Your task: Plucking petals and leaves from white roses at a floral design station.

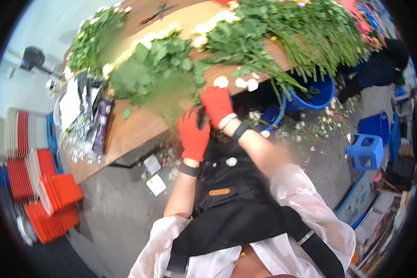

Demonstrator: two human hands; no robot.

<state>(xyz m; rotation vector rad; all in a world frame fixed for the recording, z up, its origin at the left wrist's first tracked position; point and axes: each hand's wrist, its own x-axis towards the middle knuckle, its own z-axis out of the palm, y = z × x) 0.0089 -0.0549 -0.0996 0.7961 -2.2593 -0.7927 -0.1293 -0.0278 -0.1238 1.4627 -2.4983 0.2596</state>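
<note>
My left hand and my right hand, both in red gloves with dark palms, are close together at the near edge of the wooden table. Something small and dark lies between them; what they hold is hidden by the fingers and blur. Beyond my left hand lies a pile of leafy white roses, its stems blurred. White petals rest on the table beside my right hand. Another bunch of white roses lies farther back, with stems over the edge. Red-handled pruning shears lie at the far side.
Blue buckets stand under the table's right edge. A blue plastic stool is at the right. Stacked red buckets stand at the left. Foil and plastic wrapping covers the table's left end. Another person bends at the upper right.
</note>
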